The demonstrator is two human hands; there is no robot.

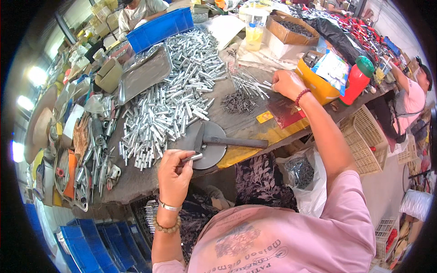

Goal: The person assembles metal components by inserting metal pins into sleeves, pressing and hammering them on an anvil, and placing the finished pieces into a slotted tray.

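Note:
My left hand (174, 172) is closed in a pinch on a short silvery metal tube (195, 157), held over the near edge of a round grey metal plate (210, 161). A hammer (234, 141) lies across that plate, head to the left, handle pointing right. Farther right, my right hand (289, 85) is reaching to a pile of thin metal rods (248, 82), its fingertips pinched at the end of a rod. A heap of small dark pins (239, 103) lies just below the rods. Many silvery tubes (168, 111) are heaped left of the plate.
Left of the tubes stand a metal tray (146, 75) and a blue bin (160, 30); hand tools (93, 150) crowd the left edge. A yellow container (314, 84), a red bottle (357, 82) and a cardboard box (291, 34) stand right. Co-workers (409, 98) sit around the table.

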